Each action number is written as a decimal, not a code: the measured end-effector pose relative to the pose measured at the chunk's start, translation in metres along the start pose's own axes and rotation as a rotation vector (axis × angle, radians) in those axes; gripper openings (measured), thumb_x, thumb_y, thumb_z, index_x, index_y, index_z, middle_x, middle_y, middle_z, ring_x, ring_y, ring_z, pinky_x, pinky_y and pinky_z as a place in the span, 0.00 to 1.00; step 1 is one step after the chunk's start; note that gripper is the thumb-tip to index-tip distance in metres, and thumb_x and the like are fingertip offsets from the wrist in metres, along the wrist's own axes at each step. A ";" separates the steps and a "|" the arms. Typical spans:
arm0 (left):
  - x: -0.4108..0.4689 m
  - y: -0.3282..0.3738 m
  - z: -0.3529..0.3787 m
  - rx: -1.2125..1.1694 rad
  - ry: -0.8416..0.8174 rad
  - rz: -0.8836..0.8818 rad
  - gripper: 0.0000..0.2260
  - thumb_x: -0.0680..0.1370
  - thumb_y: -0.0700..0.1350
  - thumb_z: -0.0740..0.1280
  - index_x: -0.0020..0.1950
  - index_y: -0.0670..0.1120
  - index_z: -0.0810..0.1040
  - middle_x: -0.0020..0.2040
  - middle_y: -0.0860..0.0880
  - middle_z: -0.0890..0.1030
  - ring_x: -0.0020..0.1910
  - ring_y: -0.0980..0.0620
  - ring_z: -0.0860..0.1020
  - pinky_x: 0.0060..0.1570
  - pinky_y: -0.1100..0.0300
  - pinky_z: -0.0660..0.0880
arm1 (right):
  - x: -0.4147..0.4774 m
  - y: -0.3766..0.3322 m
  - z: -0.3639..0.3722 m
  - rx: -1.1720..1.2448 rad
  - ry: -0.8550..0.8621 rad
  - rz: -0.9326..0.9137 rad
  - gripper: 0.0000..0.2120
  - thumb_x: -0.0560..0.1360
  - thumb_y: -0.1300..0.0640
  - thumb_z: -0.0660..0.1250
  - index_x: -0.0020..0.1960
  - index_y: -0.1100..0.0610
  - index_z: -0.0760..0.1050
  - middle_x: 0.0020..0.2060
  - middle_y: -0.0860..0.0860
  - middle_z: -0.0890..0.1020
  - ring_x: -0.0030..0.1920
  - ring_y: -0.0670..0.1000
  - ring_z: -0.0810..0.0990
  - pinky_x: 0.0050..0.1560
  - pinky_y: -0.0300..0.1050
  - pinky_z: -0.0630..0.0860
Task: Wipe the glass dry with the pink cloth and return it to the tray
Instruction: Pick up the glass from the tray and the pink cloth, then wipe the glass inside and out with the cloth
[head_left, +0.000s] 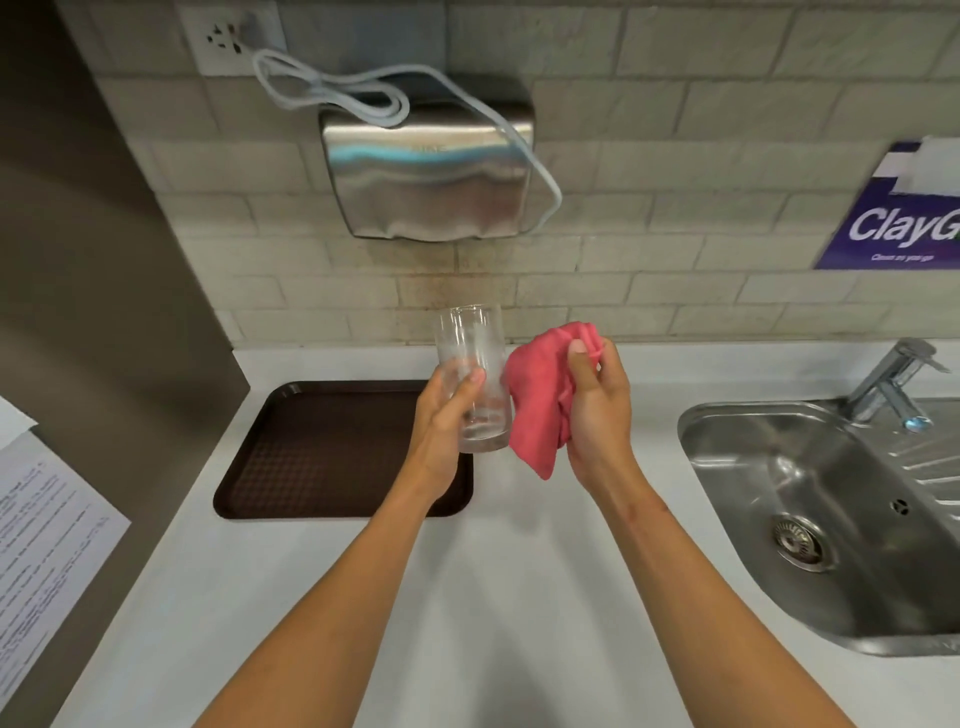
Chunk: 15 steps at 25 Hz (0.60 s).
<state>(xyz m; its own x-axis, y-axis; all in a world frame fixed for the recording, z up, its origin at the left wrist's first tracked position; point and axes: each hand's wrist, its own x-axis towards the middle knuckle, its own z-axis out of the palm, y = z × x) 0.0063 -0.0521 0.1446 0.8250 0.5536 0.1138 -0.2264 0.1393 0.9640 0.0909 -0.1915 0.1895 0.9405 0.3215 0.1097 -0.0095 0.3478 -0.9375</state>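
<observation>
A clear tall glass (470, 353) is held upright in the air above the right edge of the dark brown tray (322, 457). My left hand (447, 421) wraps around its lower half from the left. A bunched pink cloth (540, 400) hangs from my right hand (597, 410), which grips it just to the right of the glass. The cloth's left edge touches or nearly touches the side of the glass. Nothing lies on the tray.
The white counter (509, 571) runs left to right. A steel sink (810, 519) with a tap (893, 384) sits at the right. A steel hand dryer (426, 171) with a white cord hangs on the tiled wall. Printed paper (41, 545) lies at the left edge.
</observation>
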 end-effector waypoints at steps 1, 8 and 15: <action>-0.001 0.001 0.001 -0.005 -0.008 0.000 0.25 0.78 0.60 0.72 0.68 0.47 0.80 0.58 0.44 0.88 0.57 0.41 0.87 0.58 0.44 0.84 | -0.006 0.000 0.005 -0.039 -0.026 -0.030 0.07 0.87 0.53 0.62 0.55 0.50 0.78 0.38 0.54 0.75 0.41 0.53 0.73 0.46 0.50 0.73; -0.010 0.001 0.003 0.005 0.043 0.028 0.27 0.80 0.63 0.69 0.69 0.43 0.79 0.61 0.35 0.85 0.61 0.34 0.85 0.65 0.35 0.80 | -0.029 0.014 0.029 -0.349 -0.180 -0.335 0.14 0.87 0.51 0.60 0.67 0.52 0.80 0.51 0.50 0.79 0.49 0.46 0.82 0.49 0.42 0.81; -0.006 0.005 0.002 0.039 0.087 0.043 0.28 0.85 0.62 0.59 0.72 0.41 0.77 0.64 0.32 0.83 0.64 0.34 0.83 0.66 0.35 0.80 | -0.016 0.021 0.045 -0.467 -0.152 -0.564 0.16 0.84 0.59 0.67 0.71 0.57 0.78 0.45 0.48 0.75 0.42 0.41 0.76 0.44 0.29 0.75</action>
<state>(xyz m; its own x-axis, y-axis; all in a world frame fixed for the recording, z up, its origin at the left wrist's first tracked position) 0.0013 -0.0562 0.1496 0.7664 0.6278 0.1358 -0.2392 0.0827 0.9674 0.0602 -0.1503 0.1828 0.7023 0.3353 0.6280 0.6373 0.0969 -0.7645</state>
